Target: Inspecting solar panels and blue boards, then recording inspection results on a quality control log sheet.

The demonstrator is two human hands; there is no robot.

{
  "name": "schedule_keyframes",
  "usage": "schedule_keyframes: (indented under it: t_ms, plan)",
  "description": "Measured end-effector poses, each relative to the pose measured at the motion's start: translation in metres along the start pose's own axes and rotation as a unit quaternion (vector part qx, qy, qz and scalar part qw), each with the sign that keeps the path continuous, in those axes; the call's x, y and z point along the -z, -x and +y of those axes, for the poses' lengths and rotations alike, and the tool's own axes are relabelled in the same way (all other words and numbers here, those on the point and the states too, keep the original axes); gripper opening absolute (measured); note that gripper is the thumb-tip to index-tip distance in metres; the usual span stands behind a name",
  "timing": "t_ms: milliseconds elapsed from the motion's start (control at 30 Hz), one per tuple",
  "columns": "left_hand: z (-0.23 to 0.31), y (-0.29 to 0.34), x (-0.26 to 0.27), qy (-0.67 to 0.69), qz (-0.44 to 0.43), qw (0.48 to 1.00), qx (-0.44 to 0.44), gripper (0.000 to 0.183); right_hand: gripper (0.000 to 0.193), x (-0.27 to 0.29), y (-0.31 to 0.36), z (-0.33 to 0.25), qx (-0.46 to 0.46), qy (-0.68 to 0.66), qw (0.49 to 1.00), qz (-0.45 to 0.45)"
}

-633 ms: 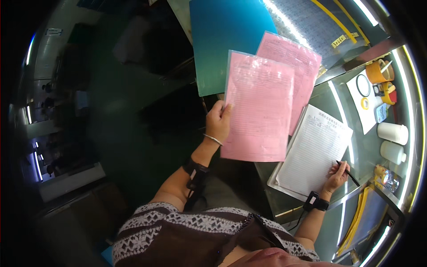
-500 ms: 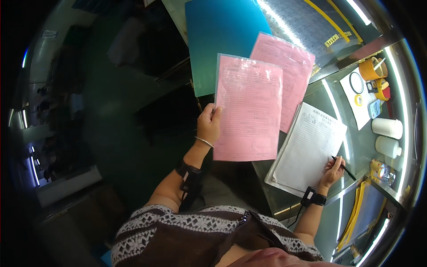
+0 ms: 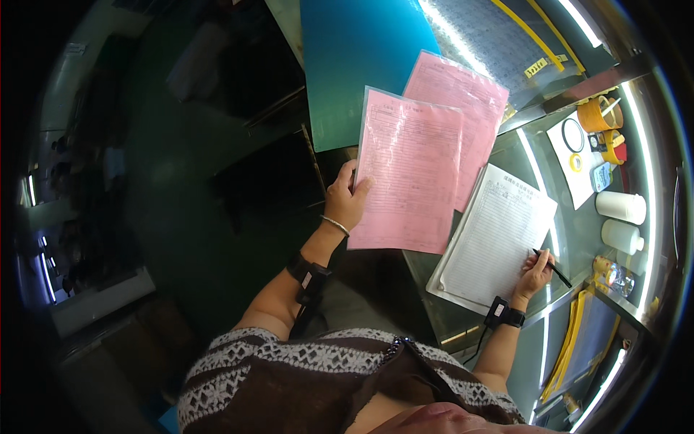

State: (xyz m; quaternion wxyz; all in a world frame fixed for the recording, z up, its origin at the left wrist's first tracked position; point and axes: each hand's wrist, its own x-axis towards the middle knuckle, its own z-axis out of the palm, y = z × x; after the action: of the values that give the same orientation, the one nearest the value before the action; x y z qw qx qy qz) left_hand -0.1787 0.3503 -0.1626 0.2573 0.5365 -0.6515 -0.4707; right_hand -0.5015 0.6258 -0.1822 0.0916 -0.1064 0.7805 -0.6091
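The front pink form [image 3: 408, 173], in a clear sleeve, is upright in the left hand [image 3: 348, 195], which pinches its left edge between thumb and fingers. It covers the left part of a second pink form [image 3: 470, 94] and a lower corner of the blue board [image 3: 361, 50]; whether its own lower edge touches anything, I cannot tell. Just to its right, a ruled white pad [image 3: 499, 235] lies at a slant on the glass-topped table [image 3: 575, 228]. The right hand [image 3: 536, 275] rests at the pad's right edge, fingers closed around a black pen [image 3: 558, 273], hiding part of that margin. Farther right, a white sheet [image 3: 584, 189] bears a dark ring [image 3: 572, 135] and a yellow tape roll [image 3: 576, 162], with an orange holder [image 3: 594, 114] at its upper end. Below stand a white canister [image 3: 622, 207], a pale bottle [image 3: 620, 236] and a shiny clear packet [image 3: 619, 278], all clear of the pen.
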Motion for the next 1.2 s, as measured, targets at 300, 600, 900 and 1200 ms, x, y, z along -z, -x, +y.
schedule_keyframes:
  t_ms: [300,600,900,1200]
  plan:
    - [0.02,0.004,-0.005,-0.108,-0.049,0.982,-0.147,0.068,0.025,0.001,0.002,-0.002,-0.005,-0.008,1.0,-0.001]
    - [0.014,-0.004,0.011,-0.175,-0.018,0.98,-0.091,0.057,0.023,0.002,-0.001,-0.001,-0.022,-0.045,0.998,0.023]
    - [0.043,-0.009,0.009,-0.143,0.002,0.983,-0.117,0.04,0.026,0.005,0.0,0.0,-0.035,-0.06,0.997,0.037]
    - [0.063,-0.03,-0.002,-0.179,0.074,0.959,-0.208,0.026,0.026,0.008,0.001,0.02,-0.06,-0.057,0.993,0.082]
